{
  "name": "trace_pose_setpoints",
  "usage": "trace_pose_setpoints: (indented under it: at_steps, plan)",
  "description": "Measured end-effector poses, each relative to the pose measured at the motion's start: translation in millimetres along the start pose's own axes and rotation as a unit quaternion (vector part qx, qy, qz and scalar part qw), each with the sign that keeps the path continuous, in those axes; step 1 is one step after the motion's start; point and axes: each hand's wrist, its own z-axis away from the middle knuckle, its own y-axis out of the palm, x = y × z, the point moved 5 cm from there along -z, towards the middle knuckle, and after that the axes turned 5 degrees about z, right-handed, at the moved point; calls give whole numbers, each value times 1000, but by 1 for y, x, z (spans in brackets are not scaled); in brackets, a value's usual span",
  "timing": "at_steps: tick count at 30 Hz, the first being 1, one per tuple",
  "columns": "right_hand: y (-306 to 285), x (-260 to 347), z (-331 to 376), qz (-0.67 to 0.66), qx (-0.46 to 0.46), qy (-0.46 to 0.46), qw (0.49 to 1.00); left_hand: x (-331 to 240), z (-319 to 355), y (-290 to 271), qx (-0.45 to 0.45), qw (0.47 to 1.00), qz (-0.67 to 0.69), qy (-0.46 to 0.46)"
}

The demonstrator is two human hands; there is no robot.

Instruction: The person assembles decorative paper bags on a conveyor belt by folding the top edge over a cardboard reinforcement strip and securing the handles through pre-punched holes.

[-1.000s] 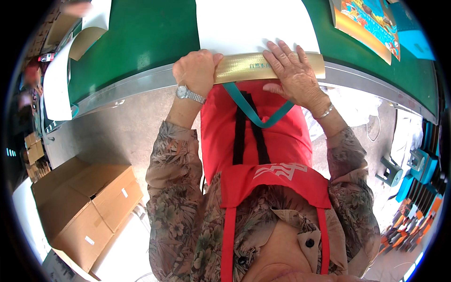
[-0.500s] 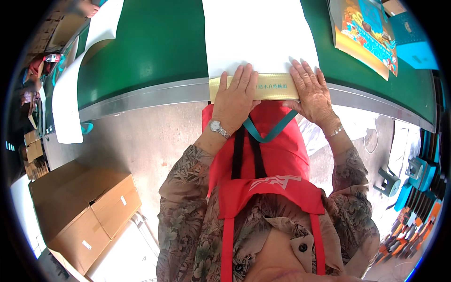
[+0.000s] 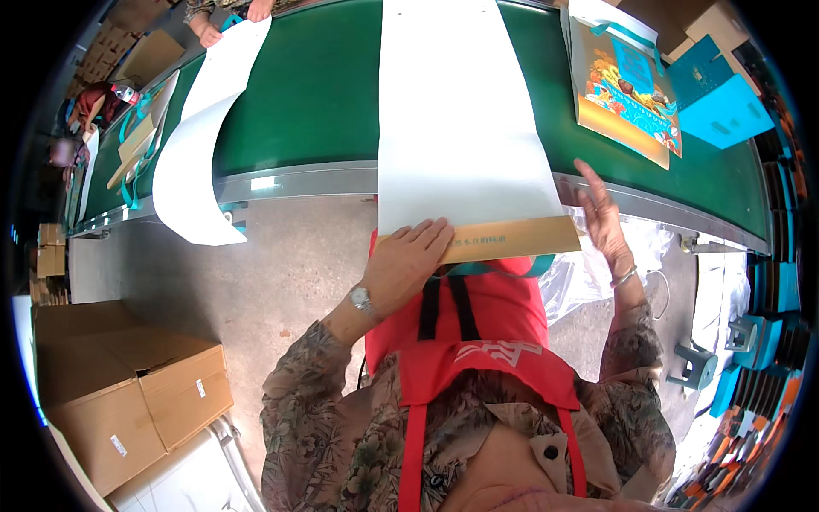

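A long white paper sheet (image 3: 461,171), like an unfolded gift bag, runs toward me across the table and over its near edge. Its near end has a gold strip (image 3: 520,239) with small lettering. My left hand (image 3: 408,260) holds the left end of this strip, fingers laid over the top and thumb hidden. Below the strip's right part shows a teal ribbon (image 3: 541,266). My right hand (image 3: 604,220) is raised beside the sheet's right edge, open and touching nothing, fingers apart.
The green table (image 3: 316,111) has a metal edge. A printed bag (image 3: 627,94) and a teal box (image 3: 725,111) lie at right. Another white sheet (image 3: 192,171) curls over the edge at left, near another person's hands (image 3: 209,34). Cardboard boxes (image 3: 183,392) stand lower left.
The white sheet has come toward me, its gold strip now past the table edge. My right hand has lifted off it to the right; my left hand has moved nearer to me with the strip.
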Motion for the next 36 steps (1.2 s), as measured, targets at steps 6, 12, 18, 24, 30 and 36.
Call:
trace_pose_setpoints:
  at_steps: [6,12,18,24,30,36]
  plan:
    - [4,-7,-40,109,-33,-25,993,-43,35,-100,21,999,39,16]
    - [56,11,-37,143,87,-208,964,-55,27,-188,84,992,91,-32]
    - [62,10,-9,215,17,-173,961,24,-84,-270,-167,943,-282,-51]
    - [52,-3,-37,-263,24,48,963,120,-97,-213,-531,845,-62,-1]
    - [48,-26,-84,-262,-7,144,954,186,-70,-24,-326,845,284,-314]
    - [54,-44,-114,-145,-13,176,973,194,-91,-2,-317,763,445,-346]
